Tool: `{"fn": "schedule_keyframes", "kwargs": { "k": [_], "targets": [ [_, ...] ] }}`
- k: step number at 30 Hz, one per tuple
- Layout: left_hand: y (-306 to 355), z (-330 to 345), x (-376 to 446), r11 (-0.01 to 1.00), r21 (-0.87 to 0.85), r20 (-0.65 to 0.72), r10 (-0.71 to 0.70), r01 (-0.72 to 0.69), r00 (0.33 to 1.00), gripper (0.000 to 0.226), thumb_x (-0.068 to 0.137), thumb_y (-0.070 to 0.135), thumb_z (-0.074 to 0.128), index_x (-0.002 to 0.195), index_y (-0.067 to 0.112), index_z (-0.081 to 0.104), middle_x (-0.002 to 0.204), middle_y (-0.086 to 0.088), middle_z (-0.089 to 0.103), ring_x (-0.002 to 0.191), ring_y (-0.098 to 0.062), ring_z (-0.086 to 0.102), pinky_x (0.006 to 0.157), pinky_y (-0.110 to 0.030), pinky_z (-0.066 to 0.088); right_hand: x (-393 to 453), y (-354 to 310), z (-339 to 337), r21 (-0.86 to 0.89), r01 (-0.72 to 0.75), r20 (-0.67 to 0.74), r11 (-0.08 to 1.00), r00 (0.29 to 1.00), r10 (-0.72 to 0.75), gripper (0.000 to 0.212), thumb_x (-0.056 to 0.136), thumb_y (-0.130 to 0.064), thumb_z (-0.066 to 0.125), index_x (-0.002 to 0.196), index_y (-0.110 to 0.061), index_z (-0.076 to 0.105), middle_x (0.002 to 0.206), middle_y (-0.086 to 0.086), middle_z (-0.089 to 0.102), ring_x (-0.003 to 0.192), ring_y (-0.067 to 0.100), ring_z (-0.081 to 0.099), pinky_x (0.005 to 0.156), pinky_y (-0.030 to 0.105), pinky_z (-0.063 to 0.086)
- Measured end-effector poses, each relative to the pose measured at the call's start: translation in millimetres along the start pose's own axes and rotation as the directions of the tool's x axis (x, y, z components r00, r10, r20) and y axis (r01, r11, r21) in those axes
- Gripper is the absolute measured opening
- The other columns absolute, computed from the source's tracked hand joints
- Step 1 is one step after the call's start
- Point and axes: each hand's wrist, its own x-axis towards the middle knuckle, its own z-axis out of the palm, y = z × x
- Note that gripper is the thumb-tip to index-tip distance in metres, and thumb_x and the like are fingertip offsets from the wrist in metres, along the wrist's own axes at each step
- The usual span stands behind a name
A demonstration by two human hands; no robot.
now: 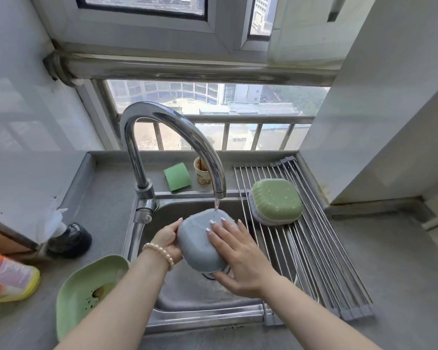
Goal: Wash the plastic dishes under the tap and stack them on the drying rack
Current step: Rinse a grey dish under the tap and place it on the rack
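A grey-blue plastic dish (196,245) is held bottom up over the sink (187,294), under the stream from the chrome tap (177,127). My left hand (166,239) grips its left rim. My right hand (235,258) lies flat on its underside with the fingers spread. On the metal drying rack (311,253) to the right sits a stack of upturned dishes, a green one (276,200) on top of pink and blue ones. A pale green dish (86,291) with food specks lies on the counter at the left.
Behind the tap lie a green sponge (177,176) and a stained paper cup (202,174). A black object with white plastic (70,239) and a yellow-orange bag (8,276) stand on the left counter. A white wall corner juts out at the right.
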Motion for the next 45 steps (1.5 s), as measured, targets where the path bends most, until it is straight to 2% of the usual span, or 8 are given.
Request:
{"fn": "schedule_keyframes", "kwargs": {
  "k": [3, 8, 14, 17, 25, 29, 37, 45],
  "targets": [
    [-4, -2, 8, 0.991, 0.058, -0.076, 0.123, -0.118, 0.990, 0.042, 0.099, 0.038, 0.041, 0.093, 0.003, 0.063, 0.067, -0.016, 0.070, 0.059, -0.027, 0.068, 0.067, -0.042, 0.048, 15, -7, -11, -0.062, 0.019, 0.114, 0.998, 0.993, -0.012, 0.077, 0.088, -0.065, 0.033, 0.150, -0.020, 0.024, 0.159, 0.004, 0.017, 0.147, 0.028, 0.004, 0.115, 0.057, -0.006],
    [-12, -2, 13, 0.969, 0.180, -0.087, 0.185, -0.167, 0.979, 0.044, 0.091, 0.040, 0.057, 0.110, 0.001, 0.066, 0.104, -0.021, 0.068, 0.086, -0.031, 0.066, 0.072, -0.039, 0.057, 54, -17, -20, -0.024, -0.287, 0.205, 0.958, 0.936, 0.285, 0.075, 0.088, -0.065, 0.009, 0.152, -0.026, 0.012, 0.160, 0.007, 0.003, 0.147, 0.025, 0.000, 0.116, 0.054, -0.001],
    [-22, 18, 8, 0.900, 0.340, -0.127, 0.330, -0.271, 0.935, 0.043, 0.082, 0.044, 0.068, 0.082, 0.000, 0.068, 0.079, -0.018, 0.067, 0.071, -0.028, 0.061, 0.076, -0.043, 0.054, 66, 10, -28, 0.360, -0.801, 0.267, 0.478, 0.579, 0.770, 0.045, 0.096, -0.049, 0.041, 0.111, -0.012, 0.061, 0.118, 0.015, 0.062, 0.112, 0.031, 0.055, 0.085, 0.034, 0.041],
    [-23, 24, 13, 0.860, 0.397, -0.222, 0.428, -0.320, 0.876, 0.040, 0.078, 0.045, 0.072, 0.067, 0.008, 0.067, 0.077, -0.014, 0.065, 0.074, -0.026, 0.058, 0.082, -0.045, 0.052, 58, 24, -31, 0.582, -0.752, 0.258, 0.309, 0.531, 0.807, 0.037, 0.093, -0.043, 0.052, 0.068, -0.016, 0.056, 0.082, 0.006, 0.063, 0.087, 0.026, 0.058, 0.077, 0.035, 0.043],
    [-51, 44, -1, 0.258, 0.799, 0.247, 0.684, -0.544, 0.687, 0.049, 0.086, 0.042, 0.063, 0.130, 0.027, 0.050, 0.115, 0.007, 0.044, 0.105, -0.009, 0.045, 0.097, -0.025, 0.036, 60, 44, -42, 0.848, -0.529, 0.257, -0.013, 0.390, 0.884, 0.023, 0.087, -0.034, 0.067, 0.076, -0.019, 0.053, 0.077, 0.000, 0.059, 0.075, 0.019, 0.054, 0.078, 0.038, 0.050],
    [-54, 36, -1, 0.287, 0.805, 0.256, 0.621, -0.519, 0.741, 0.068, 0.082, 0.045, 0.068, 0.140, 0.023, 0.041, 0.128, 0.002, 0.048, 0.113, -0.014, 0.049, 0.104, -0.032, 0.040, 54, 45, -45, 0.879, -0.420, 0.409, -0.226, 0.417, 0.812, 0.021, 0.087, -0.027, 0.069, 0.087, -0.014, 0.052, 0.080, 0.005, 0.058, 0.068, 0.016, 0.053, 0.063, 0.030, 0.048],
    [-45, 42, -4, 0.406, 0.769, -0.031, 0.794, -0.493, 0.607, 0.051, 0.084, 0.031, 0.070, 0.129, 0.011, 0.056, 0.127, -0.007, 0.059, 0.113, -0.023, 0.056, 0.100, -0.033, 0.043, 13, 24, -11, 0.793, -0.607, 0.426, -0.045, 0.501, 0.753, 0.046, 0.083, -0.028, 0.072, 0.121, -0.017, 0.048, 0.110, 0.006, 0.058, 0.099, 0.024, 0.060, 0.082, 0.045, 0.056],
    [-80, 96, 14, 0.431, 0.827, 0.043, 0.592, -0.361, 0.805, 0.087, 0.080, 0.029, 0.073, 0.148, 0.011, 0.023, 0.143, -0.010, 0.028, 0.128, -0.027, 0.040, 0.111, -0.036, 0.033, -23, 76, -18, 0.904, -0.428, 0.200, -0.010, 0.402, 0.894, 0.038, 0.085, -0.017, 0.071, 0.118, -0.005, 0.057, 0.102, 0.012, 0.063, 0.087, 0.022, 0.061, 0.069, 0.028, 0.049]
  ]
}}
